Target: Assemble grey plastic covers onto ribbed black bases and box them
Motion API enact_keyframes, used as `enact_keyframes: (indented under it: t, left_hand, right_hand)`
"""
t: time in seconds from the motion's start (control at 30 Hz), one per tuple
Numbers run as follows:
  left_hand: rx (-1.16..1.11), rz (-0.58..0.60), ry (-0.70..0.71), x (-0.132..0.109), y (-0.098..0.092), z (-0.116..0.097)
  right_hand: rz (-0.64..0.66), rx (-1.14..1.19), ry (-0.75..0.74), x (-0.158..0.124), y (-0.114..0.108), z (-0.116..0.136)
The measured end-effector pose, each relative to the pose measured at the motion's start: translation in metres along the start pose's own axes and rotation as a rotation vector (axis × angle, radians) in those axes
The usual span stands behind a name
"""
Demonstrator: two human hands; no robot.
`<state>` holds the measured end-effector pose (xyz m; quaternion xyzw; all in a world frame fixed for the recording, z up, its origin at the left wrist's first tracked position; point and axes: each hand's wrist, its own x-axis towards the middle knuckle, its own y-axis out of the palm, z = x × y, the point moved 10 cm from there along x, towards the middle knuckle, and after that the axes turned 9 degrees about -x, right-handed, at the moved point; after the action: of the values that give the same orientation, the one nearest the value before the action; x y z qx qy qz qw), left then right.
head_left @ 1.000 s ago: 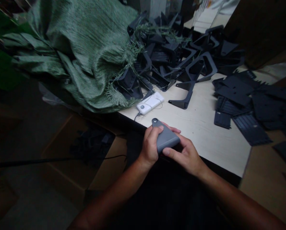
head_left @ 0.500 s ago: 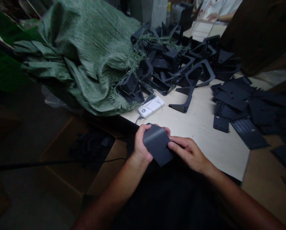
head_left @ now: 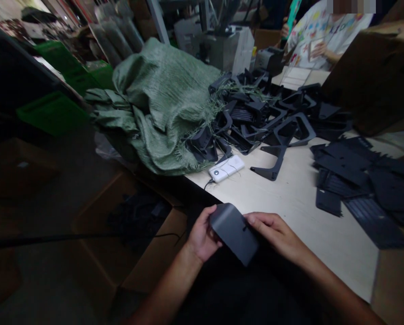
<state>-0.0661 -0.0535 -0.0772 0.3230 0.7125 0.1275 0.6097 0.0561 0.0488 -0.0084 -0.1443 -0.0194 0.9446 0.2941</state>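
Green crate (head_left: 53,113): well left of the white device (head_left: 226,168), lower than the table (head_left: 297,196)
Cardboard box (head_left: 168,232): open, left of the white device and below table level, dark parts (head_left: 134,216) inside
Green sack (head_left: 168,104): left of and behind the white device, frayed mouth facing the brackets
Your left hand (head_left: 202,234): nearer you than the white device, clamped on the left side of the dark grey part (head_left: 234,230), thumb at its upper edge
White device: flat on the table, cable at its left end, thin strands across its top
Dark grey part: between you and the white device, held tilted, upper edge curved, small dark mark near its right edge
Bracket pile (head_left: 242,113): behind the white device, running off to its right
Loose bracket (head_left: 274,169): just right of the white device
Your right hand (head_left: 276,230): right of and nearer you than the white device, fingertips together at the part's right edge, can't tell if they pinch it
Flat panels (head_left: 361,176): heaped well right of the white device
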Motion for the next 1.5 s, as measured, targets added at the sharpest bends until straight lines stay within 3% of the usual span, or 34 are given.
enact_keyframes:
  t: [0.13, 0.3, 0.43, 0.53, 0.63, 0.7, 0.87, 0.93, 1.0, 1.13, 1.2, 1.3, 1.5]
  left_hand:
    - [-0.224, -0.114, 0.203, -0.01, -0.021, -0.037]
    - [-0.458, -0.072, 0.718, -0.048, -0.054, -0.136]
    - [-0.56, -0.174, 1.054, -0.094, -0.102, -0.208]
    - [-0.577, -0.229, 1.191, -0.113, -0.124, -0.234]
    - [-0.468, -0.189, 1.086, -0.093, -0.115, -0.219]
    - [-0.362, -0.141, 0.956, -0.066, -0.097, -0.187]
    - [-0.094, 0.027, 0.611, -0.005, -0.04, -0.084]
    - [0.005, 0.114, 0.5, 0.005, -0.021, -0.053]
    - [0.11, 0.176, 0.44, 0.006, -0.009, -0.037]
    - [0.234, 0.187, 0.442, -0.002, -0.001, -0.034]
    - [0.247, 0.153, 0.479, -0.008, -0.001, -0.039]
    - [0.265, 0.163, 0.508, -0.012, 0.002, -0.044]
    - [0.402, 0.139, 0.561, -0.014, 0.007, -0.05]
  right_hand:
    - [-0.198, -0.072, 0.027, 0.011, -0.034, -0.013]
    - [-0.297, 0.028, 0.151, 0.008, -0.069, -0.054]
    - [-0.345, 0.097, 0.196, 0.002, -0.079, -0.078]
    - [-0.4, 0.139, 0.203, -0.001, -0.081, -0.083]
    - [-0.461, 0.124, 0.223, -0.003, -0.083, -0.084]
    - [-0.485, 0.114, 0.232, -0.004, -0.083, -0.083]
    - [-0.54, 0.082, 0.263, -0.009, -0.086, -0.073]
    - [-0.574, -0.037, 0.288, -0.013, -0.093, -0.064]
    - [-0.625, -0.222, 0.259, -0.015, -0.107, -0.049]
    - [-0.753, -0.695, 0.015, -0.009, -0.132, -0.001]
    - [-0.72, -0.873, -0.141, 0.0, -0.128, 0.021]
    - [-0.671, -0.93, -0.275, 0.014, -0.125, 0.038]
    - [-0.486, -1.12, -0.066, 0.051, -0.128, 0.016]
